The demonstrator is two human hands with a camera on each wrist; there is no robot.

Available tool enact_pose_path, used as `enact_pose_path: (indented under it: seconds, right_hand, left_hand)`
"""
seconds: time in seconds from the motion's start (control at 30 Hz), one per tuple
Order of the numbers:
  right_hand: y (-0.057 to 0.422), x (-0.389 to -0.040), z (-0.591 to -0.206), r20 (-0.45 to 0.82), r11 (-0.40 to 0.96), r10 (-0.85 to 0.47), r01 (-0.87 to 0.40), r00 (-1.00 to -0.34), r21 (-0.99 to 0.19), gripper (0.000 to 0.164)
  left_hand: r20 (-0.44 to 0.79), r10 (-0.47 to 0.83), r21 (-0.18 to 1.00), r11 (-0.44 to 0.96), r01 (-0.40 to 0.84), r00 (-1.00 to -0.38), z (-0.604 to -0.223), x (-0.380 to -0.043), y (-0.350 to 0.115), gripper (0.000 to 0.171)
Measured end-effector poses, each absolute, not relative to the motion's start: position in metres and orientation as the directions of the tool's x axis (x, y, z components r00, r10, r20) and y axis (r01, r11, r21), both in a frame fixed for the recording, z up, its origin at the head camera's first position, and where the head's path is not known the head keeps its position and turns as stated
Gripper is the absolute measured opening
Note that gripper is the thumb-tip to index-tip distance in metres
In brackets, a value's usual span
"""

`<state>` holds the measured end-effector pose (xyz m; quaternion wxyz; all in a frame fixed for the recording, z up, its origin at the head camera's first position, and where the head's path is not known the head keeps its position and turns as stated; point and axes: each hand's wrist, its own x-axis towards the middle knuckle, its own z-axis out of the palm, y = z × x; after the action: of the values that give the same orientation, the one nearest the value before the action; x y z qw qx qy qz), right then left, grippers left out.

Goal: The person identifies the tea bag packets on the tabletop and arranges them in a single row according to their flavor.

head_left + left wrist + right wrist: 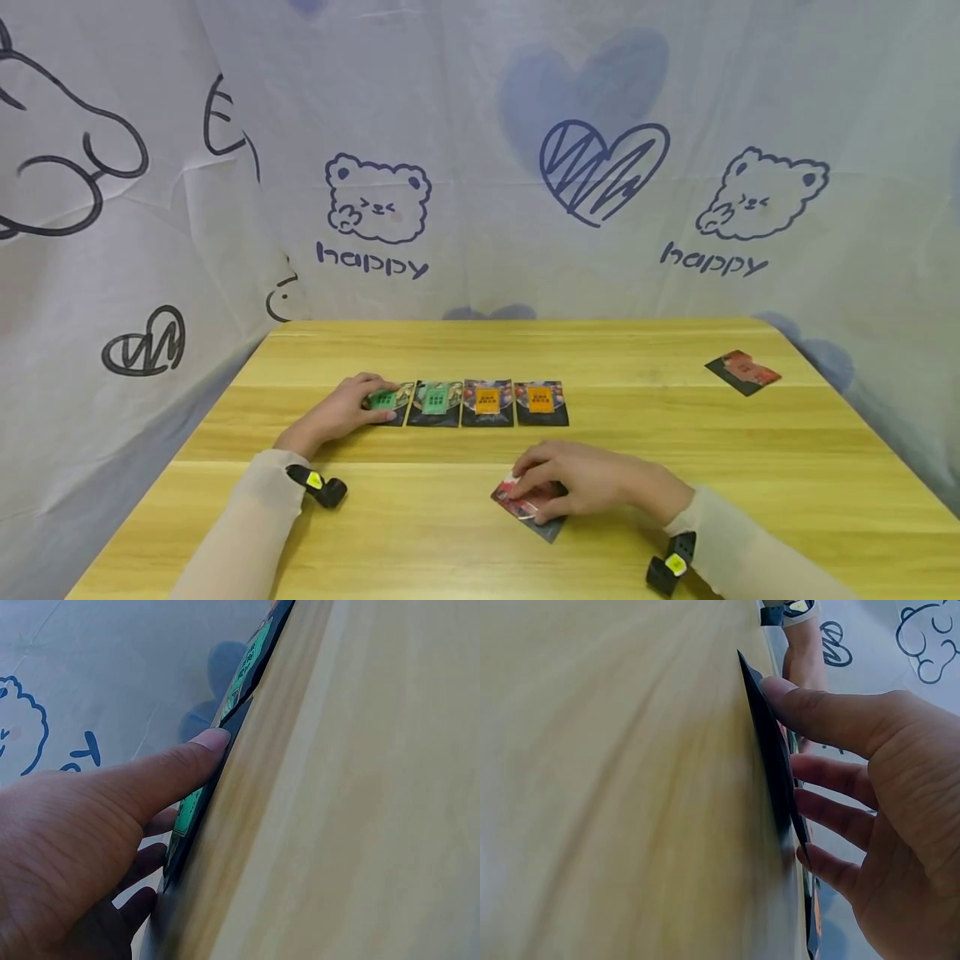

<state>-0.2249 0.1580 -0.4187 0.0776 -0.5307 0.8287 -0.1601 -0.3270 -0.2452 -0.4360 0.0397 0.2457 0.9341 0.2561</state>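
Note:
My left hand (347, 410) rests on the leftmost green-labelled packet (385, 402), its thumb (208, 740) laid along the packet's near edge. That packet lies flat at the end of a row. Beside it come a second green-labelled packet (437, 401) and two orange-labelled packets (487, 402). Nearer the front, my right hand (588, 483) pinches a red-and-black packet (551, 527) between thumb and fingertips. The right wrist view shows this packet's dark side (769, 754) tilted, with one corner up off the wood. My fingers cover much of its printed face.
Another red-and-black packet (744, 372) lies askew at the far right of the wooden table (637, 358). A white cloth (480, 108) with bear and heart drawings hangs behind the table. Both wrists wear black bands with small cameras (327, 492).

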Motion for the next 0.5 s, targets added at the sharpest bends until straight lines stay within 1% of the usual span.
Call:
enact_pose_path:
  seconds: [0.13, 0.33, 0.5]
  right_hand:
    - [0.163, -0.224, -0.419, 0.041, 0.401, -0.895, -0.843, -0.444, -0.358, 0.039]
    - [0.17, -0.224, -0.418, 0.032, 0.449, -0.872, -0.822, -0.489, -0.351, 0.038]
    - [0.173, -0.223, -0.418, 0.02, 0.466, -0.865, -0.819, -0.501, -0.335, 0.039]
  left_hand:
    - [0.051, 0.474, 0.5, 0.75, 0.434, -0.879, -0.437, -0.327, -0.246, 0.056]
    - [0.045, 0.464, 0.502, 0.755, 0.421, -0.885, -0.437, -0.328, -0.244, 0.056]
    - [0.046, 0.465, 0.499, 0.756, 0.424, -0.884, -0.436, -0.327, -0.244, 0.056]
